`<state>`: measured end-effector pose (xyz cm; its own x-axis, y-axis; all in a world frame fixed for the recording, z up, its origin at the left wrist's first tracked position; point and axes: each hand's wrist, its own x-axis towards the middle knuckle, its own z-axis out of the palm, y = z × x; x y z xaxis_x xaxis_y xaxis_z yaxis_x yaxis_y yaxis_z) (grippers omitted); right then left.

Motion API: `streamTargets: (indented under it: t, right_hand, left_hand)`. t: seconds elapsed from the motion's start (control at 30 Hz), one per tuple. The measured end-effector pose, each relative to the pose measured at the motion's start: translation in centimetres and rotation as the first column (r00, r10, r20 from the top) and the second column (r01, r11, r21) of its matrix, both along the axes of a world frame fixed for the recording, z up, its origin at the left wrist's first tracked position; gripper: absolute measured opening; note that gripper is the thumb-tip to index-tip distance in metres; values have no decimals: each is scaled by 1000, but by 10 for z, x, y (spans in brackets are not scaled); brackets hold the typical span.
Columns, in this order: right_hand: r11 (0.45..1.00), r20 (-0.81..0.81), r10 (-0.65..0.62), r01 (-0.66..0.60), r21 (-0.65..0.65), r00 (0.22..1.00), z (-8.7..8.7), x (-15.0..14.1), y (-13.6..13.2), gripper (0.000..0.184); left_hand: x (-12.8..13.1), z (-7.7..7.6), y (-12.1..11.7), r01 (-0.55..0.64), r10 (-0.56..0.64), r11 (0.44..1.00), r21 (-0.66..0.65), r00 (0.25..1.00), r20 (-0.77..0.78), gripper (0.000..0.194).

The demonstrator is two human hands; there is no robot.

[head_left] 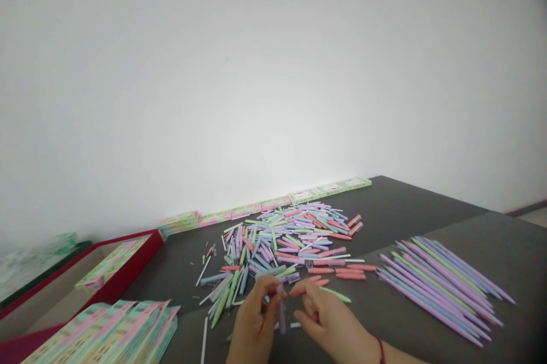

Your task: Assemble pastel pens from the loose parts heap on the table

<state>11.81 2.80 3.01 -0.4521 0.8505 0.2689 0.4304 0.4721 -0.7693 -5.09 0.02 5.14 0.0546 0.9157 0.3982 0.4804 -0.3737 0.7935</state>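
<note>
Near the front of the dark table, my left hand pinches a short purple pen part between thumb and fingers, the piece hanging down. Close beside it on the right, my right hand has its index finger reaching to the top of that part, the other fingers curled; whether it grips anything small is too blurred to tell. Just beyond both hands spreads a loose heap of pastel pen parts in purple, blue, green and coral, mixed with thin white sticks. My hands hide the heap's near edge.
Long assembled pastel pens lie in rows at the right. Printed packs are stacked at front left beside a red box holding another pack. Flat cartons line the wall. Clear plastic wrapping sits at far left.
</note>
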Motion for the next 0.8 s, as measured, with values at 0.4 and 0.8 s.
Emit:
streamTargets:
  t: [0.4,0.8]
  right_hand:
    - [996,317,33,-57,67,948,5,-2,-12,33]
    - [982,350,-91,26,186,932,14,11,14,25]
  left_hand:
    - [-2,-3,-1,-8,8,1000,1,999,-33,11]
    - [-1,-5,1,-142,143,990,-21,973,178,21]
